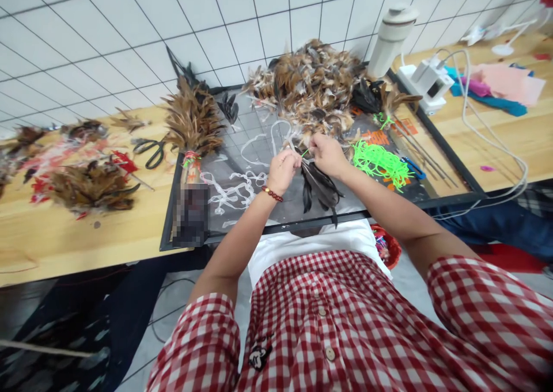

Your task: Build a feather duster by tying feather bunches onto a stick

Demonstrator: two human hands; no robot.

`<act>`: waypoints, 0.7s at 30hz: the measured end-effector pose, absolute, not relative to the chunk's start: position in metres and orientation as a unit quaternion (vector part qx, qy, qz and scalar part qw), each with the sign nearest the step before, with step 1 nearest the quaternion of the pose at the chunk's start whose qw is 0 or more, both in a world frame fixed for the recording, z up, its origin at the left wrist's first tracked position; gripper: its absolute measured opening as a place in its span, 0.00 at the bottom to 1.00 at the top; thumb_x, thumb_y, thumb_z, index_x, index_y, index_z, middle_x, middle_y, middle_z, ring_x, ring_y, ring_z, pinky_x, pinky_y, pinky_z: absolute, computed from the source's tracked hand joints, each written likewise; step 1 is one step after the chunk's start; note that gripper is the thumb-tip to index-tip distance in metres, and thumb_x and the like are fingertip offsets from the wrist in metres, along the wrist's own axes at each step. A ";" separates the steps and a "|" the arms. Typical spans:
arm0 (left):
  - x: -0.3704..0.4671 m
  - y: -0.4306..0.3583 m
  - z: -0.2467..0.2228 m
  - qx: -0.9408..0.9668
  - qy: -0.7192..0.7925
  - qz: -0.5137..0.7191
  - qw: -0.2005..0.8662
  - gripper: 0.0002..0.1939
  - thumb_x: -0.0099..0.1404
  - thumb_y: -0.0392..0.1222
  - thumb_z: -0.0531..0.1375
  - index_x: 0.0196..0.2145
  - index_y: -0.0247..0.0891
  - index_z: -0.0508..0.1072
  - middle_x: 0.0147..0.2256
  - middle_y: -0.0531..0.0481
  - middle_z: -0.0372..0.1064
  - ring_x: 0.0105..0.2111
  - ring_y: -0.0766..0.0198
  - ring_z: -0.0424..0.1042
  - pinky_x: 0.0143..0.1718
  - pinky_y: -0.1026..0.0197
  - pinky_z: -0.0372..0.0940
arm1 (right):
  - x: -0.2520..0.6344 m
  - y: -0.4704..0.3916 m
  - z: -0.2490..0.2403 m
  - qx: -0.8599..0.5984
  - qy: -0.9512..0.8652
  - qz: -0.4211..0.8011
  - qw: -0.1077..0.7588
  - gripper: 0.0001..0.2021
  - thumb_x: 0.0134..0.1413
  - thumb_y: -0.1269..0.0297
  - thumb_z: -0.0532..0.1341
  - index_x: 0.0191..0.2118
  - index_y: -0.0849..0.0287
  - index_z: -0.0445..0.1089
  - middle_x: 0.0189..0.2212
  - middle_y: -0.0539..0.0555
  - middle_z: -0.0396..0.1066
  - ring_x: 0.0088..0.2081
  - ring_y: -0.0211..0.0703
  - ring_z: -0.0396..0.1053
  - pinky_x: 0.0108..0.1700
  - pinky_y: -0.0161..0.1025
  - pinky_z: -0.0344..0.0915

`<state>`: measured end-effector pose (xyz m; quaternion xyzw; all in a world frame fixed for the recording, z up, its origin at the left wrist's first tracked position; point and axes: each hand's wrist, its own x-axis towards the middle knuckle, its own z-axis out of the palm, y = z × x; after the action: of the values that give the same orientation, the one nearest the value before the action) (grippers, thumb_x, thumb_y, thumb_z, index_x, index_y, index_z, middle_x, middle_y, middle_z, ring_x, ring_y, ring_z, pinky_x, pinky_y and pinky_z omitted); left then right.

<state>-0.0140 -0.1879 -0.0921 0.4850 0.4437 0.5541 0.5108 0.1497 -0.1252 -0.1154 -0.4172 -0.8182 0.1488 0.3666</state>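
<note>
My left hand and my right hand are close together over the black-framed tray, both with fingers pinched. A short piece of bright green string runs between them. Dark feathers hang below the fingers, tips pointing toward my body; their upper ends are hidden at the hands. Right of my right hand lies a pile of green strings. A tangle of white strips is left of my left hand. Behind both hands rises a large heap of brown feathers.
A brown feather bundle stands at the tray's left, with black scissors beside it. A white bottle, a power strip and thin rods are at the right. More feathers lie far left.
</note>
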 end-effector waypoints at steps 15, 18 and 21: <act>-0.028 -0.188 -0.093 0.383 0.423 0.626 0.531 0.10 0.56 0.43 0.73 0.34 0.38 0.79 0.32 0.51 0.78 0.21 0.74 0.64 0.21 0.69 0.59 | 0.145 -0.137 -0.109 -0.326 -0.755 0.316 0.473 0.20 0.63 0.42 0.59 0.34 0.54 0.64 0.27 0.50 0.66 0.30 0.41 0.63 0.37 0.41 0.64; -0.029 -0.188 -0.089 0.369 0.432 0.595 0.568 0.10 0.57 0.44 0.72 0.34 0.38 0.79 0.30 0.50 0.78 0.20 0.74 0.62 0.19 0.70 0.57 | 0.143 -0.138 -0.110 -0.312 -0.739 0.344 0.488 0.16 0.63 0.45 0.60 0.38 0.54 0.67 0.29 0.50 0.68 0.31 0.41 0.65 0.37 0.41 0.66; -0.028 -0.188 -0.086 0.373 0.439 0.578 0.578 0.08 0.56 0.42 0.72 0.32 0.37 0.79 0.26 0.52 0.75 0.20 0.75 0.63 0.19 0.71 0.57 | 0.145 -0.140 -0.109 -0.338 -0.779 0.268 0.455 0.10 0.62 0.56 0.60 0.43 0.55 0.72 0.32 0.53 0.71 0.35 0.45 0.68 0.41 0.43 0.67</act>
<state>-0.0282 -0.1884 -0.0865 0.3727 0.4390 0.5778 0.5784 0.1452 -0.1398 -0.1091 -0.3382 -0.7787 0.2683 0.4553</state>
